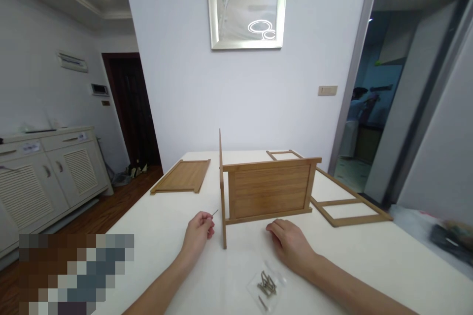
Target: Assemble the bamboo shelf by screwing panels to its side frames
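The fingers of the left hand [198, 233] are pinched together on a thin metal pin [215, 213], probably a small screw or hex key, whose tip sticks out toward the upright wooden side panel [222, 187]. The right hand [291, 248] lies loosely curled and palm down on the white table [388, 256], holding nothing, its fingertips just short of the lower rail of the slatted wooden panel [271, 190] joined to that side panel.

The pin looks light, stiff and smooth, easy to drop, so a tight fingertip pinch near its middle seems right. The part-built bamboo frame appears light but rigid; standing on thin edges, it would likely tip if pushed, and is best steadied by its rails or corner post rather than the slats.

In front of the hands, a clear bag of screws [266, 285] rests on the table. Farther out lie a flat wooden board [183, 176] to the left and an open wooden frame [347, 202] to the right.
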A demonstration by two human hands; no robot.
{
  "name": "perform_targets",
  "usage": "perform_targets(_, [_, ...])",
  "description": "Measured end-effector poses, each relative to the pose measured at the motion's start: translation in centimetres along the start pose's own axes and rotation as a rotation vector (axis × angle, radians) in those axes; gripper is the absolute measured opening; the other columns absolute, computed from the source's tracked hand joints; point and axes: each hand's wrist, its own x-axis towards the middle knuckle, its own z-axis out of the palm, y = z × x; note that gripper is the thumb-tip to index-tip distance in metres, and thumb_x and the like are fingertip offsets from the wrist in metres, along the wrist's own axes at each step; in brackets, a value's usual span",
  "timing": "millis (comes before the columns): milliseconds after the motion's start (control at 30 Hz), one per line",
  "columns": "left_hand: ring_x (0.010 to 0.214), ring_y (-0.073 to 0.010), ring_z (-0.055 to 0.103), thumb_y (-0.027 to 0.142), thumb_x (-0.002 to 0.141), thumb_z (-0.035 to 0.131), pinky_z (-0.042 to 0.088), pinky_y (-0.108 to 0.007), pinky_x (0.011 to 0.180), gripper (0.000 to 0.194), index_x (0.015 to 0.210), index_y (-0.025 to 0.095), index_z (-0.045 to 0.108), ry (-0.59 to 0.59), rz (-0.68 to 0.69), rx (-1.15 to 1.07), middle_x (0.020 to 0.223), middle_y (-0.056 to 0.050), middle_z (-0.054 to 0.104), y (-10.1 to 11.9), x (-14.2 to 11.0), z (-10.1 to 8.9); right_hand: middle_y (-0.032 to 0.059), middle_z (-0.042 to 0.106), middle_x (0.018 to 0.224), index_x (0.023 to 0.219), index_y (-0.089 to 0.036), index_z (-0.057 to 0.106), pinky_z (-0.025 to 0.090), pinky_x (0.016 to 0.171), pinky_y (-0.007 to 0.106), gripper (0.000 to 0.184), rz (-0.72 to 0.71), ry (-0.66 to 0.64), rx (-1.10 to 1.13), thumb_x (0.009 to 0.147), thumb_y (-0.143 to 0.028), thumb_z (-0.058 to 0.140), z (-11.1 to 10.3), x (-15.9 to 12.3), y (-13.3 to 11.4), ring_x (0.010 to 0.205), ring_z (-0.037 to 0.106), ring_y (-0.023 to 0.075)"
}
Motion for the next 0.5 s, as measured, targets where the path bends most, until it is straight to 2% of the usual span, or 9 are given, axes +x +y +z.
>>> perform_targets(33, [0.057,-0.0162,0.057,0.038,0.076,0.052,0.044,-0.029,0.056,0.020,0.077,0.019,0.056,0.005,0.020,0.053,0.065,0.000,0.060,-0.3,-0.1,-0.1,0.0079,0.068,0.091,0.094,-0.019,0.065,0.045,0.078,0.033,0.030,0.039,0.028,0.029,0.084,-0.007,0.039,-0.1,-0.3,0.4,0.084,0.061,0.0207])
perform_targets(133, [0.071,-0.0191,0.058,0.032,0.080,0.050,0.045,-0.032,0.068,0.015,0.077,0.020,0.059,0.042,0.193,0.370,0.075,-0.002,0.063,-0.5,0.0,-0.9,0.0074,0.068,0.091,0.093,-0.018,0.064,0.047,0.075,0.031,0.028,0.131,0.108,0.106,0.087,-0.010,0.037,-0.2,-0.6,1.0,0.082,0.061,0.0196])
perform_targets(200, [0.074,-0.0198,0.058,0.027,0.082,0.046,0.044,-0.033,0.071,0.016,0.077,0.020,0.060,0.041,0.271,0.525,0.078,-0.003,0.063,-0.5,0.2,-1.4,0.0069,0.068,0.091,0.093,-0.018,0.064,0.047,0.074,0.030,0.028,0.134,0.097,0.121,0.086,-0.009,0.038,-0.2,-0.5,1.0,0.082,0.061,0.0191])
perform_targets(300, [0.075,-0.0196,0.058,0.021,0.083,0.042,0.044,-0.032,0.072,0.018,0.080,0.020,0.060,0.002,0.291,0.621,0.080,-0.003,0.063,-0.4,0.2,-1.8,0.0065,0.068,0.090,0.092,-0.018,0.065,0.046,0.074,0.029,0.029,0.123,0.051,0.128,0.083,-0.008,0.039,-0.2,-0.5,1.0,0.082,0.062,0.0189])
perform_targets(400, [0.078,-0.0192,0.058,0.015,0.083,0.040,0.043,-0.031,0.075,0.021,0.079,0.019,0.060,-0.074,0.298,0.667,0.080,-0.003,0.062,-0.2,0.3,-2.1,0.0068,0.068,0.091,0.090,-0.018,0.064,0.046,0.074,0.029,0.028,0.149,0.063,0.166,0.083,-0.008,0.039,-0.2,-0.4,1.3,0.083,0.062,0.0190])
perform_targets(500, [0.079,-0.0183,0.058,0.010,0.077,0.042,0.043,-0.030,0.075,0.021,0.072,0.019,0.061,-0.253,0.308,0.677,0.079,-0.003,0.062,0.1,0.3,-2.7,0.0065,0.069,0.090,0.089,-0.018,0.065,0.047,0.075,0.030,0.027,0.178,0.078,0.208,0.083,-0.009,0.040,-0.1,-0.3,1.6,0.082,0.062,0.0192])
